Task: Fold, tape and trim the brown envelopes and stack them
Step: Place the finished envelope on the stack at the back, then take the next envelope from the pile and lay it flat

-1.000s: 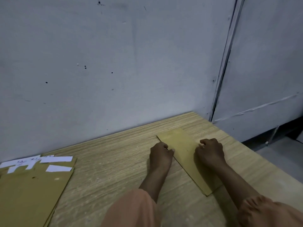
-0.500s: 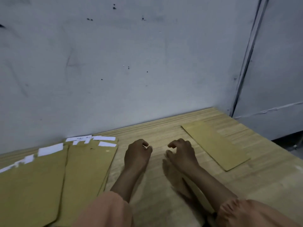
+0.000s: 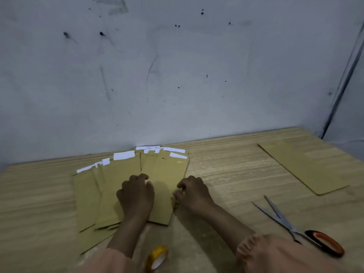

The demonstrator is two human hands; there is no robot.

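- A fanned pile of brown envelopes [image 3: 128, 180] is seen lying flat on a pale wooden surface [image 3: 226, 174], close to a marked grey wall [image 3: 177, 75]; white slips [image 3: 124, 155] show at their far ends
- The left hand [image 3: 136, 194] is laid on top of the pile with its fingers curled downward; whether anything is pinched beneath them cannot be told
- The right hand [image 3: 192, 193] is placed at the right edge of the topmost envelope, with its fingertips bent in against that edge; a firm pinch cannot be confirmed
- One separate brown envelope [image 3: 303, 166] is seen lying alone, well apart to the right, near the far corner of the surface
- Scissors [image 3: 285, 221] with an orange-and-black handle are left open near the right forearm, and a roll of yellowish tape [image 3: 157, 257] is stood between the two forearms
- The envelopes are judged to be light, thin and flexible, likely to slide over one another; a hold at a free edge or corner is suggested, with the pile steadied under a flat palm
- The number of envelopes cannot be counted because of the overlap, and any marks on the white slips are too small to be read
- Both orange sleeves and the tape roll are cut off by the lower edge, and the dim light leaves fine detail blurred
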